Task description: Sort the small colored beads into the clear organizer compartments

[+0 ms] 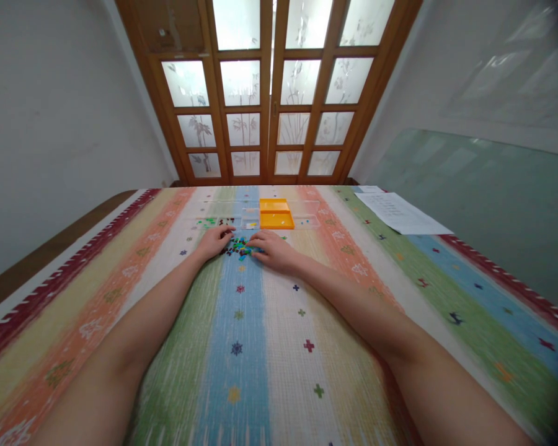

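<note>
A loose pile of small coloured pieces (238, 246), mostly green, blue and dark red, lies on the striped tablecloth. My left hand (214, 242) rests at the pile's left edge, its fingers bent and a gap showing between thumb and forefinger. From the right, my right hand (273, 249) reaches over the pile with its fingers apart, touching or just above the pieces. Neither hand shows anything held, though the fingertips are small here. Just beyond them sits a clear divided box (312, 221) with green, dark red and blue pieces in separate compartments.
An orange tray (277, 227) with two sections stands within the clear box's span. White paper sheets (397, 212) lie at the far right of the table. The patterned tablecloth (239, 378) covers the table, and glazed wooden doors (268, 124) rise behind it.
</note>
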Motion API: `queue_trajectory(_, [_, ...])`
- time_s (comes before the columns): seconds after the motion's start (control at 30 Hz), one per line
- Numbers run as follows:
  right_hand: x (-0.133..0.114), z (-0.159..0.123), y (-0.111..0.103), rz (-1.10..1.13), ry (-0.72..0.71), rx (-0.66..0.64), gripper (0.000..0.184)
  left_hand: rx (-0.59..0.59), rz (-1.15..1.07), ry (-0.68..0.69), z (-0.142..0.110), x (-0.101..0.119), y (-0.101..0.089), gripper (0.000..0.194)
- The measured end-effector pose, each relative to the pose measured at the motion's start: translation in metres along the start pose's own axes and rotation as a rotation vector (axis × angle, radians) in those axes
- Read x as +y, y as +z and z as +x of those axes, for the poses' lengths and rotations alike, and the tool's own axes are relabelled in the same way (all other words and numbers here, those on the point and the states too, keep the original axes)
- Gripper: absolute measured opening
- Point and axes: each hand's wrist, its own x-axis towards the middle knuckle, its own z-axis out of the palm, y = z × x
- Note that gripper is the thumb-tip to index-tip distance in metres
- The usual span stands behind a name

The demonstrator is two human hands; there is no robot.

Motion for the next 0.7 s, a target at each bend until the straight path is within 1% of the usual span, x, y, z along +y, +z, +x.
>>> queue_trajectory(0.1, [-0.012, 0.002, 0.006, -0.019, -0.085, -0.052, 0.036, -0.004, 0.014, 0.005, 0.001, -0.001, 0.001, 0.033])
queue_trajectory(0.2, [-0.012, 0.002, 0.011, -0.036, -0.111, -0.067, 0.033, -0.004, 0.013, 0.005, 0.001, -0.003, 0.002, 0.032])
queue_trajectory(0.4, [-0.004, 0.0, 0.013, -0.036, -0.094, -0.039, 0.023, 0.008, -0.007, 0.016, 0.002, -0.008, 0.003, 0.028])
queue_trajectory(0.6, [-0.002, -0.001, 0.014, -0.029, -0.082, -0.003, 0.017, -0.003, -0.012, 0.016, 0.003, -0.009, 0.003, 0.027])
queue_trajectory(0.7, [0.0, -0.001, 0.012, 0.019, -0.015, 0.034, 0.016, -0.008, 0.005, 0.031, 0.002, -0.01, 0.003, 0.028])
